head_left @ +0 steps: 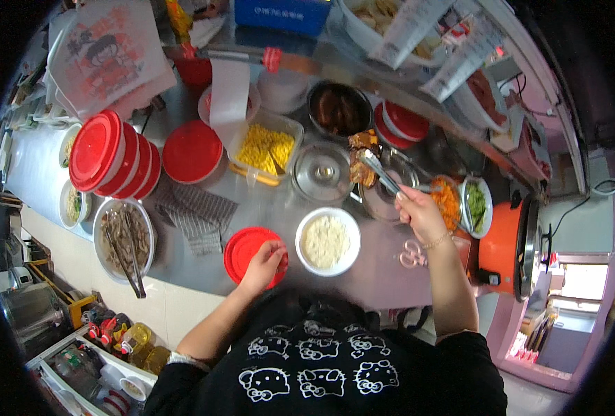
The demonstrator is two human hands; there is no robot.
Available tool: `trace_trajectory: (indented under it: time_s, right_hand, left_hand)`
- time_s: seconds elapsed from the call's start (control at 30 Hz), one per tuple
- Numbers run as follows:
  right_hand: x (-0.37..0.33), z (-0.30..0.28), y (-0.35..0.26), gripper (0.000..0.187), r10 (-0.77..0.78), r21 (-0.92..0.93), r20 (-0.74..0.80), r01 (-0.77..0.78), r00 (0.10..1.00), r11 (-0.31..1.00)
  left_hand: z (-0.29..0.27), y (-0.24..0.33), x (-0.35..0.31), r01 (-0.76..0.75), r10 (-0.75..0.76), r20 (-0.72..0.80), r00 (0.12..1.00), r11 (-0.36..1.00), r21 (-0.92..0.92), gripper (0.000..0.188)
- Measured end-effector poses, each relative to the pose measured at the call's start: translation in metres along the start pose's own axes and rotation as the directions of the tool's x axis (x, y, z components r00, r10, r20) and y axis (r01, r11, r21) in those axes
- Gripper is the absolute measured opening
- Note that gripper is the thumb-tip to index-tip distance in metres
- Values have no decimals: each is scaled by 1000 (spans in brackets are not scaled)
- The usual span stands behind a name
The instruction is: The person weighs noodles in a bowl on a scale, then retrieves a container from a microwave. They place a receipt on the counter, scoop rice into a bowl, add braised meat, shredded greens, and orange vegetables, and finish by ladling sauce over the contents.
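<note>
My right hand (422, 216) is closed around metal tongs (382, 172), their tips pinching browned pieces of meat (363, 159) above a pot with a glass lid (387, 197). Directly before me stands a white bowl of rice (327, 241). Left of it a round red lid (252, 253) lies on the steel counter, and my left hand (267, 262) rests at its right edge, fingers curled together. A dark pot of browned meat (339, 109) sits behind the tongs. Beside it are a clear glass lid (321, 170) and a tub of yellow corn (266, 147).
Stacked red-lidded bowls (113, 156) stand at left, near a bowl of sliced food with tongs (123, 239) and a striped cloth (195, 211). Shredded carrot (446, 201), a green vegetable bowl (475, 204) and an orange cooker (505, 246) stand at right. A shelf (307, 64) crosses behind.
</note>
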State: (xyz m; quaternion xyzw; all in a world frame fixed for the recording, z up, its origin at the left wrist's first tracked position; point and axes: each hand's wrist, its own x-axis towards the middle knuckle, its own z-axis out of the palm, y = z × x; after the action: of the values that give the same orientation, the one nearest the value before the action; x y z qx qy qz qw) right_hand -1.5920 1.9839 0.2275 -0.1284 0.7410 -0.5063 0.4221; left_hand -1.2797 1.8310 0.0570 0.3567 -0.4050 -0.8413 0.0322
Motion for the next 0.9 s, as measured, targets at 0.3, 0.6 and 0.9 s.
trace_trajectory:
  time_s: [0.3,0.6,0.9]
  right_hand:
    - [-124,31,120,32,168,77,10,-168,986,983]
    - [-93,48,182,21,191,130,48,-195,980,972]
    - [-116,50,164,23,203,-130,-55,-209,978,969]
  left_hand:
    - [27,-18,13,99,-105,51,993,990,103,29]
    - [38,-22,19,82,-82,11,997,997,0,21]
    - [35,-23,18,69,-71,24,997,996,57,18]
